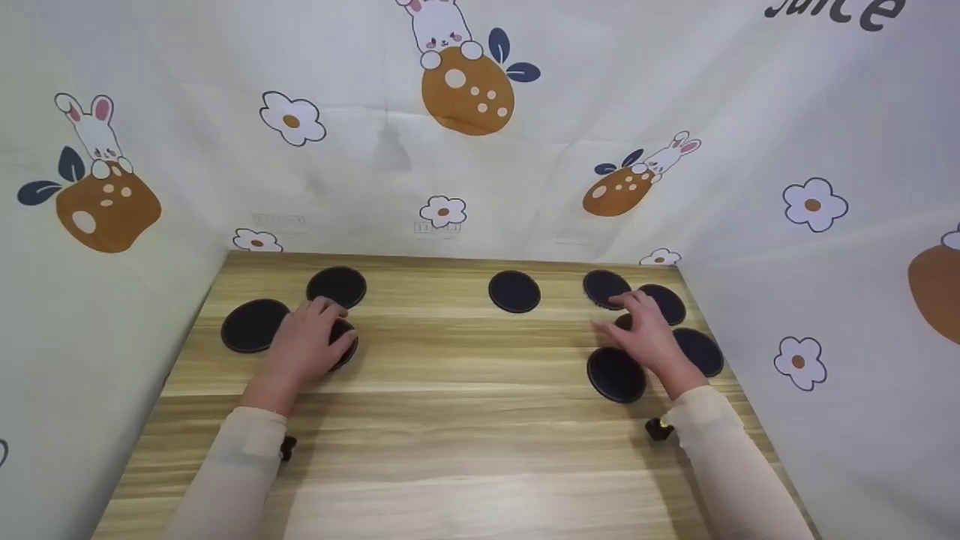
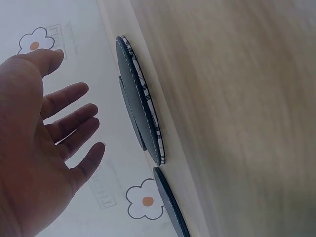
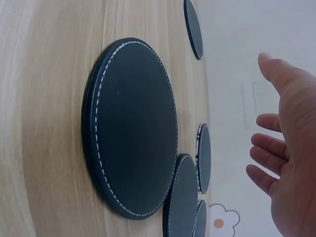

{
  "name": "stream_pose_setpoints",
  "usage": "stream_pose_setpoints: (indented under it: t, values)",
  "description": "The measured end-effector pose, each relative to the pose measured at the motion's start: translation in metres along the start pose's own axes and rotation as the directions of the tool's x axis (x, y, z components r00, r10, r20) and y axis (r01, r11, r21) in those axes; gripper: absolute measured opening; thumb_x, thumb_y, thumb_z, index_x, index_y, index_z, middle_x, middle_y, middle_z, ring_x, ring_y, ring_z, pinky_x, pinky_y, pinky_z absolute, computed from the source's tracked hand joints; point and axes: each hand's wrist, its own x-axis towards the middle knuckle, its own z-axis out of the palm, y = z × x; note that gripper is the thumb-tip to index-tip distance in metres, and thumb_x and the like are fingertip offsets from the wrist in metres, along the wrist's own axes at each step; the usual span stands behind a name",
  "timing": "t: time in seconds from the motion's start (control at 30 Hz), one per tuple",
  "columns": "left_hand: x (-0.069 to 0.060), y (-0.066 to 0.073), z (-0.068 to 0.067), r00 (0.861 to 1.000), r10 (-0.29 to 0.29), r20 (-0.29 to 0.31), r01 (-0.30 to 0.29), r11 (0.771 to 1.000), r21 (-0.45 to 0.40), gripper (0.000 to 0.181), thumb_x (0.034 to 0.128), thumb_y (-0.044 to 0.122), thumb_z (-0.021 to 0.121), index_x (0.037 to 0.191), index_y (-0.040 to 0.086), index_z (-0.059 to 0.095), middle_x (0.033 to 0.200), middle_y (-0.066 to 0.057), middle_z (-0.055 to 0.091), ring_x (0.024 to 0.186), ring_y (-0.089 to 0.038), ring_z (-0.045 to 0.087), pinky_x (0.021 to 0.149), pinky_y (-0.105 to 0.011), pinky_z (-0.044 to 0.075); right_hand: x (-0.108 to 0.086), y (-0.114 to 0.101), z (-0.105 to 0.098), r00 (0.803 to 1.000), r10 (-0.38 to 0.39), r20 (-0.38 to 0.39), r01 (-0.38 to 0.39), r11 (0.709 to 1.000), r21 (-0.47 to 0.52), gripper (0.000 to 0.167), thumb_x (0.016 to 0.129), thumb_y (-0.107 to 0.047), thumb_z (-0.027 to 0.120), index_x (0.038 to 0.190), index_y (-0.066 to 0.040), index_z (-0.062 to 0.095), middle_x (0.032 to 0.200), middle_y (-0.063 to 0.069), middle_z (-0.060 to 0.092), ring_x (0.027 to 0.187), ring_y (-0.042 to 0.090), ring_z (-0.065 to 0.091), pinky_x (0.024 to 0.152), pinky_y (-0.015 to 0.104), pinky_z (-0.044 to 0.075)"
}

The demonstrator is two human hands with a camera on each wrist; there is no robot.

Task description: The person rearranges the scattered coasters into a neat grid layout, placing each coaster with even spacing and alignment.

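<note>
Round black coasters with pale stitched edges lie on the wooden table. My left hand (image 1: pixel 304 337) hovers over the left group, fingers loosely bent and holding nothing. Beneath it is a partly hidden coaster (image 1: pixel 345 345), with a second coaster (image 1: pixel 256 325) to its left and a third coaster (image 1: pixel 337 287) behind. One coaster (image 2: pixel 136 98) shows a checked edge in the left wrist view. Above the right group hangs my right hand (image 1: pixel 643 330), relaxed, apart from the coasters. The nearest coaster (image 3: pixel 136 128) fills the middle of the right wrist view; its neighbour (image 3: pixel 182 197) partly shows.
A lone coaster (image 1: pixel 514 291) lies near the table's back edge, between the two groups. Other coasters (image 1: pixel 697 351) sit close to the right edge. White printed cloth (image 1: pixel 360 187) walls in the table (image 1: pixel 450 435) at the back and both sides.
</note>
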Motion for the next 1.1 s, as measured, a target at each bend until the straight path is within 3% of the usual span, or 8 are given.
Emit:
stream_pose_setpoints:
  t: [0.33, 0.67, 0.87, 1.1]
  values:
    - [-0.001, 0.001, -0.001, 1.0, -0.003, 0.011, 0.003, 1.0, 0.003, 0.04, 0.1062, 0.029, 0.074, 0.131, -0.002, 0.071, 0.136, -0.026, 0.065, 0.128, -0.049, 0.061, 0.107, -0.07, 0.049, -0.009, 0.013, -0.004, 0.991, 0.131, 0.0, -0.13, 0.983, -0.126, 0.074, 0.101, -0.049, 0.08, 0.145, 0.009, 0.064, 0.147, 0.031, 0.056, 0.139, 0.052, 0.051, 0.117, 0.066, 0.044]
    - [-0.002, 0.001, -0.003, 1.0, -0.013, 0.005, 0.013, 1.0, -0.002, 0.04, 0.1061, 0.029, 0.074, 0.131, -0.002, 0.072, 0.137, -0.026, 0.064, 0.128, -0.049, 0.061, 0.105, -0.071, 0.05, -0.015, 0.024, -0.007, 0.961, 0.276, 0.029, -0.263, 0.941, -0.214, 0.096, 0.098, -0.062, 0.077, 0.152, 0.013, 0.054, 0.15, 0.041, 0.05, 0.136, 0.06, 0.052, 0.114, 0.073, 0.044]
    - [-0.003, -0.001, -0.002, 1.0, -0.011, 0.017, 0.011, 1.0, 0.01, 0.042, 0.1074, 0.031, 0.073, 0.133, -0.002, 0.07, 0.138, -0.026, 0.063, 0.13, -0.05, 0.06, 0.105, -0.072, 0.049, -0.017, 0.029, -0.007, 0.946, 0.313, 0.083, -0.284, 0.926, -0.249, 0.103, 0.099, -0.063, 0.076, 0.154, 0.019, 0.046, 0.153, 0.049, 0.042, 0.141, 0.066, 0.045, 0.113, 0.075, 0.043]
    - [-0.004, -0.002, -0.001, 1.0, -0.01, 0.024, 0.009, 1.0, 0.017, 0.043, 0.1079, 0.032, 0.072, 0.134, -0.002, 0.07, 0.138, -0.026, 0.063, 0.131, -0.051, 0.059, 0.104, -0.072, 0.049, -0.018, 0.033, -0.001, 0.941, 0.331, 0.075, -0.298, 0.911, -0.285, 0.104, 0.097, -0.067, 0.076, 0.145, 0.022, 0.054, 0.141, 0.047, 0.05, 0.132, 0.066, 0.052, 0.107, 0.074, 0.049]
